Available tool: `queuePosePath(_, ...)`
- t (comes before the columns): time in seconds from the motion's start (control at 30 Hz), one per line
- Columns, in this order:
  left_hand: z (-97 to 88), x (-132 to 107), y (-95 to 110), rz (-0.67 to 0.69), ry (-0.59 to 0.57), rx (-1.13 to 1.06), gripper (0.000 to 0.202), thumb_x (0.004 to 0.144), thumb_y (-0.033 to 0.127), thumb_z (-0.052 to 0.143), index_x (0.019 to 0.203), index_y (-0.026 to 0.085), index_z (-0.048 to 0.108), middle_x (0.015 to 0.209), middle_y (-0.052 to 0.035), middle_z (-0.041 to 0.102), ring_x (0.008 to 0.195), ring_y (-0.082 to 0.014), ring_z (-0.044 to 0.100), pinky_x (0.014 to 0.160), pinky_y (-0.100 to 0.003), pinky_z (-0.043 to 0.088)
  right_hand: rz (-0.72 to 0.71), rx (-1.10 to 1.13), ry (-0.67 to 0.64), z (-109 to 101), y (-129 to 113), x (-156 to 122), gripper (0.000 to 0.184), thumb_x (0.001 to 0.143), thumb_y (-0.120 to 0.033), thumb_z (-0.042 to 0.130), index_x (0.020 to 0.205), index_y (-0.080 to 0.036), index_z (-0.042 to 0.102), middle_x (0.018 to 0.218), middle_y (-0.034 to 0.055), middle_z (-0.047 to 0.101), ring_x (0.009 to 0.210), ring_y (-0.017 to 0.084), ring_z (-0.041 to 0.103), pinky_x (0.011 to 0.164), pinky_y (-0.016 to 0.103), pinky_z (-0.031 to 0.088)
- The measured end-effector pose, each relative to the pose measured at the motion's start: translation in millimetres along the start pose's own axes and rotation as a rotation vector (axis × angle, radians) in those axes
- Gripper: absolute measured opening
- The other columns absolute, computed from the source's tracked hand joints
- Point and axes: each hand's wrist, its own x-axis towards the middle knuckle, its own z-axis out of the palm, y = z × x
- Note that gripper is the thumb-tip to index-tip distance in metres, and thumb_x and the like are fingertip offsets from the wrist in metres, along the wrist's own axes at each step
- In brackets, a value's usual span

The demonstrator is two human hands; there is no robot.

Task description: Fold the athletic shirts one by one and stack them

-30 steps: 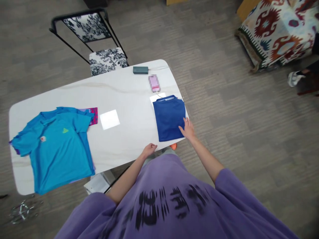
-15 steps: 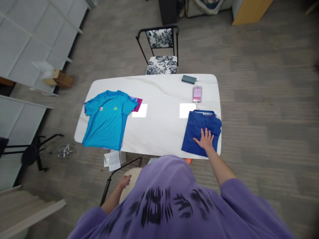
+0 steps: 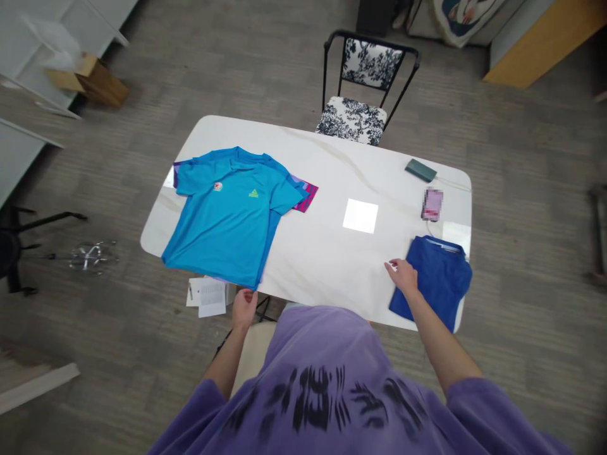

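A bright blue T-shirt [image 3: 222,221] lies spread on the left part of the table, with a small round badge and a green logo on its chest. My left hand [image 3: 245,308] is at its lower right hem corner, fingers curled and closed at the fabric. Purple and pink patterned cloth [image 3: 308,196] shows from beneath its sleeve. On the right, a folded dark blue shirt [image 3: 437,278] rests near the table's corner. Over its left edge is my right hand [image 3: 404,277], fingers extended toward the table's middle and holding nothing.
The white table [image 3: 317,259] carries a dark green case [image 3: 420,170] and a pink blurred-out phone-like item [image 3: 432,205] at the right. A black-framed patterned chair [image 3: 355,120] stands beyond it. Papers [image 3: 211,297] lie below the near edge, beside a pale seat [image 3: 253,347].
My right hand has lifted from lying flat on the folded dark blue shirt and shifted left. My left hand has risen from beside my body to the bright blue T-shirt's hem. The view has turned.
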Motion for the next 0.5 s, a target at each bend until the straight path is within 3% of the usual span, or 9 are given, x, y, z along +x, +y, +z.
queuePosePath(0.07,-0.3,53,-9,0.081,-0.052,-0.054,0.029,0.108,0.043,0.064,0.129,0.024,0.061,0.126,-0.0041,0.076,0.110,-0.0186,0.074,0.097,-0.029,0.056,-0.063,0.049,-0.154,15,-88,8,0.035,0.109,-0.052,0.059,0.123,-0.024,0.076,0.125,0.0144,0.082,0.117,0.033,0.077,0.113,0.052,0.056)
queuePosePath(0.13,1.2,91,-18,0.145,-0.102,-0.087,0.037,0.106,0.047,0.068,0.132,0.023,0.060,0.132,-0.0070,0.073,0.117,-0.0208,0.071,0.102,-0.030,0.054,-0.113,0.068,-0.236,35,-175,24,0.026,0.107,-0.049,0.067,0.115,-0.026,0.077,0.116,0.0095,0.084,0.107,0.028,0.079,0.104,0.043,0.060)
queuePosePath(0.27,4.6,127,-38,0.220,-0.175,-0.106,0.037,0.104,0.047,0.070,0.132,0.023,0.063,0.134,-0.0111,0.071,0.124,-0.0274,0.068,0.106,-0.036,0.052,-0.210,0.092,-0.282,75,-330,81,0.018,0.102,-0.044,0.078,0.108,-0.028,0.078,0.114,0.0052,0.085,0.105,0.025,0.078,0.101,0.037,0.061)
queuePosePath(0.4,4.2,140,-59,0.274,-0.223,-0.126,0.030,0.107,0.046,0.065,0.129,0.026,0.067,0.131,-0.0122,0.073,0.125,-0.0320,0.069,0.108,-0.042,0.051,-0.232,0.150,-0.198,100,-448,150,0.031,0.107,-0.044,0.068,0.131,-0.024,0.072,0.127,0.0098,0.081,0.116,0.027,0.076,0.111,0.042,0.060)
queuePosePath(0.5,1.9,148,-73,0.314,-0.249,-0.140,0.019,0.109,0.044,0.060,0.118,0.029,0.070,0.123,-0.0109,0.077,0.122,-0.0332,0.073,0.108,-0.045,0.053,-0.190,0.203,-0.092,110,-504,192,0.046,0.106,-0.043,0.066,0.145,-0.019,0.063,0.140,0.0167,0.073,0.128,0.030,0.071,0.120,0.047,0.057)
